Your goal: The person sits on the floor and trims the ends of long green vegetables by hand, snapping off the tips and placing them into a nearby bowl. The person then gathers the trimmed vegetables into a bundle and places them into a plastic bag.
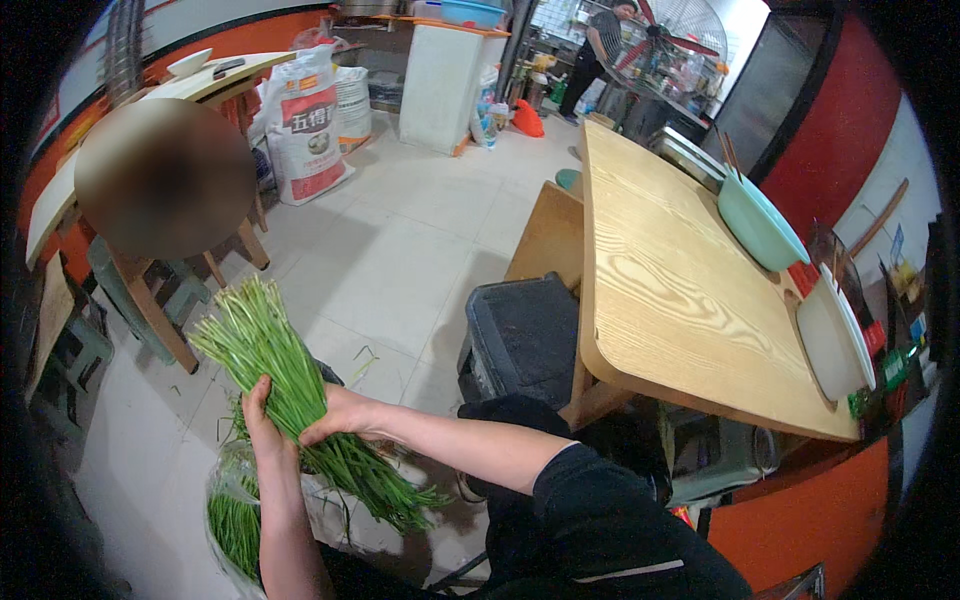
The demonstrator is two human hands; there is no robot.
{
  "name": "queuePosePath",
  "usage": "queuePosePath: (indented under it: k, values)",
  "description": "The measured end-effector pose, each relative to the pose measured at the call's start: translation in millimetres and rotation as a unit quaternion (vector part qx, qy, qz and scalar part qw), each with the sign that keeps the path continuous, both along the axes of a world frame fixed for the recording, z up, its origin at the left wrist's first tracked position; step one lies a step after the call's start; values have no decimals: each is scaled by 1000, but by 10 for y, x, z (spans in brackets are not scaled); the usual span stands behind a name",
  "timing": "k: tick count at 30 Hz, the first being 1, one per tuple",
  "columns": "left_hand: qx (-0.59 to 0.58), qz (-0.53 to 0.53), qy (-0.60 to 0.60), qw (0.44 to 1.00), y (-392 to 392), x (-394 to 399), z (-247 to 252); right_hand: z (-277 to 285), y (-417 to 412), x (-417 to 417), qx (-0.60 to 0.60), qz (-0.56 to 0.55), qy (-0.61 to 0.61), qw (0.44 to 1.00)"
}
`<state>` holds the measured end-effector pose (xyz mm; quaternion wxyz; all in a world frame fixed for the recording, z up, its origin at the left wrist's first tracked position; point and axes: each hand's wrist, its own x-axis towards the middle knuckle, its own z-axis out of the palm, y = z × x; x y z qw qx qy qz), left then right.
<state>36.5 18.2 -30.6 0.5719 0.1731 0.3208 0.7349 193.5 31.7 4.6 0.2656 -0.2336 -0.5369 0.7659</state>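
A thick bunch of green garlic chives [300, 375] is held between my two hands above the floor, its pale cut ends up and to the left, its leafy tips down and to the right. My left hand [266, 420] grips its left side with the thumb along the stalks. From the right, my right hand [337, 414] wraps round the middle of the bunch. Below my left forearm, a clear plastic bag [225, 487] holds more long green stalks [236, 525]. A dark container partly shows behind the bunch; its contents are hidden.
To the right stands a wooden table [667, 277] with a mint-green basin [761, 217] and a white basin [832, 337]. A black lidded bin [525, 337] is beside it. Flour sacks [307, 127] stand by the left table. A person [596, 52] stands at the back near a fan [660, 37].
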Motion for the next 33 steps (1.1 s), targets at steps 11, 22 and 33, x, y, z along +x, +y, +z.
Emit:
queuePosePath:
  k: [11,22,33]
  values:
    - [-25,104,203,973,-109,136,129,42,-164,-2,-47,28,5,998]
    - [-2,114,177,978,-122,217,105,-6,-287,-39,19,-23,13,999]
    - [-43,22,382,923,-95,124,211,85,-153,118,-56,-55,-34,996]
